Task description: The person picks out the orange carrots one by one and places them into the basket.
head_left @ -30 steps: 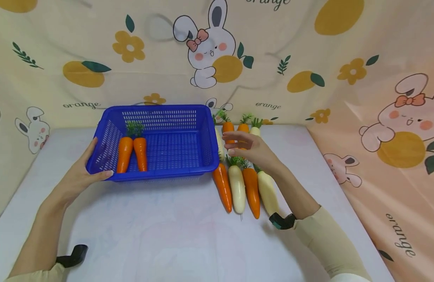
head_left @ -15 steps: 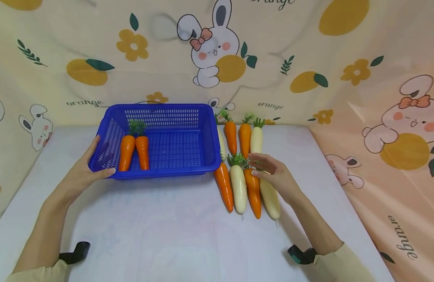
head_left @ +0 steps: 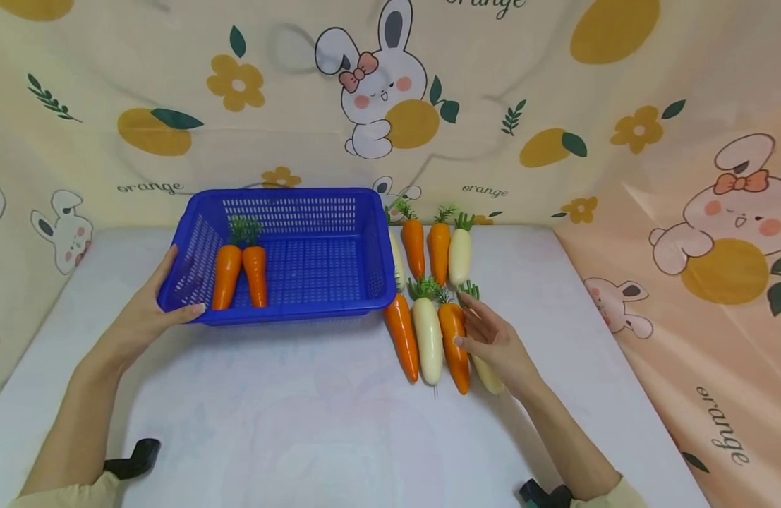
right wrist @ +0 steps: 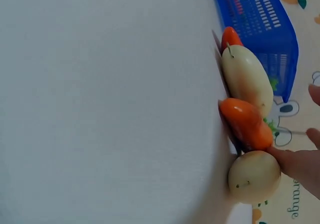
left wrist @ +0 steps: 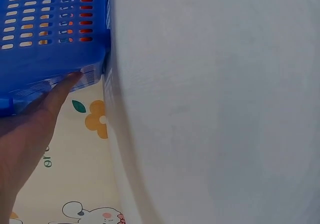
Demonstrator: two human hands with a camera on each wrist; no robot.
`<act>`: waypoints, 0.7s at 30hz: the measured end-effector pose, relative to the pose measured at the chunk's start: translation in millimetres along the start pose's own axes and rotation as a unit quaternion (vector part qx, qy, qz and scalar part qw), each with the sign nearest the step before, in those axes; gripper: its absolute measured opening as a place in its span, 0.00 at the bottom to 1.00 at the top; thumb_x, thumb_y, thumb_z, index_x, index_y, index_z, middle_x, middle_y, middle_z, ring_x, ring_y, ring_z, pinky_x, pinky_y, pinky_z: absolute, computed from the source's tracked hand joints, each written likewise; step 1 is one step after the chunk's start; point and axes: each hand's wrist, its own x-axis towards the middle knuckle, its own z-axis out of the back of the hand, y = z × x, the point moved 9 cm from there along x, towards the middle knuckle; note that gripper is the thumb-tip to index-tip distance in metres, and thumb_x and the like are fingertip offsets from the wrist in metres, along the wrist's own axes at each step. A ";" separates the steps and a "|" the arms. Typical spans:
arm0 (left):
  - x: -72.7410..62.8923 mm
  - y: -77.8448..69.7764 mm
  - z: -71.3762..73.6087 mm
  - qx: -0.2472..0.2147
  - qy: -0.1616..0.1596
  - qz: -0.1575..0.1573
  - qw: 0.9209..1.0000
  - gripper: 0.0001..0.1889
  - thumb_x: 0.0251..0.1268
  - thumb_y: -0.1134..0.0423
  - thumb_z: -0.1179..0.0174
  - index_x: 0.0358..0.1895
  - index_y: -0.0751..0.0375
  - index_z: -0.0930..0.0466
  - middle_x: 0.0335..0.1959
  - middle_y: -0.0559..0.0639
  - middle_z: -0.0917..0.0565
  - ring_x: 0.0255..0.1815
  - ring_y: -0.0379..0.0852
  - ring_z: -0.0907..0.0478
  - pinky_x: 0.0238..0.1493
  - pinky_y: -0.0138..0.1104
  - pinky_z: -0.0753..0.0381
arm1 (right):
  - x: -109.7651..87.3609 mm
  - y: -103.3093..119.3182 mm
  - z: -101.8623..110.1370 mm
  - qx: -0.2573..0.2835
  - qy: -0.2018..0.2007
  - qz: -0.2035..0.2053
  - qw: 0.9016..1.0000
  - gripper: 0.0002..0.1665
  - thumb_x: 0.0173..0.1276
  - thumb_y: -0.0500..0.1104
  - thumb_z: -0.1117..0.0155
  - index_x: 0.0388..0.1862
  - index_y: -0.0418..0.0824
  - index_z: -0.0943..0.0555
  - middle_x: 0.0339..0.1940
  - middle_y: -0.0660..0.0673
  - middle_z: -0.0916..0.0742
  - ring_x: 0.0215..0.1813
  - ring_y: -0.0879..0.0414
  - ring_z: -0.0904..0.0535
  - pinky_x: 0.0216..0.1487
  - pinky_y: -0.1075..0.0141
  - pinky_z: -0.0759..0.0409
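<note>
My left hand [head_left: 139,303] grips the left front corner of a blue plastic basket [head_left: 295,308], thumb along the front rim and fingers at the left side. Two orange carrots [head_left: 226,276] with green tops lie inside it, at the left. To the basket's right, carrots and white radishes lie in two rows. My right hand [head_left: 501,349] is over the rightmost white radish [head_left: 488,375] of the front row, its fingers spread and covering much of it. In the right wrist view, the thumb [right wrist: 299,168] reaches between this radish [right wrist: 255,178] and the neighbouring carrot [right wrist: 247,124].
Left in the front row are another white radish [head_left: 428,339] and a carrot [head_left: 401,337]. Behind them lie two carrots [head_left: 413,247] and a short white radish [head_left: 460,255]; another radish [head_left: 398,261] is partly hidden by the basket. A printed cloth [head_left: 269,85] hangs behind the white table [head_left: 301,423].
My right hand has moved from over the back row toward me and rightward, down to the rightmost front radish. The left hand and the basket have stayed in place.
</note>
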 end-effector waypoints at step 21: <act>0.7 2.6 -1.1 0.009 -0.006 0.013 1.000 0.52 0.70 0.57 0.38 0.78 0.28 0.75 0.81 0.52 0.74 0.79 0.64 0.76 0.71 0.67 0.69 | 24.2 -18.0 -1.7 -0.152 -0.006 -0.038 0.988 0.40 0.69 0.34 0.36 0.78 0.42 0.38 0.76 0.38 0.33 0.76 0.40 0.38 0.72 0.48 0.35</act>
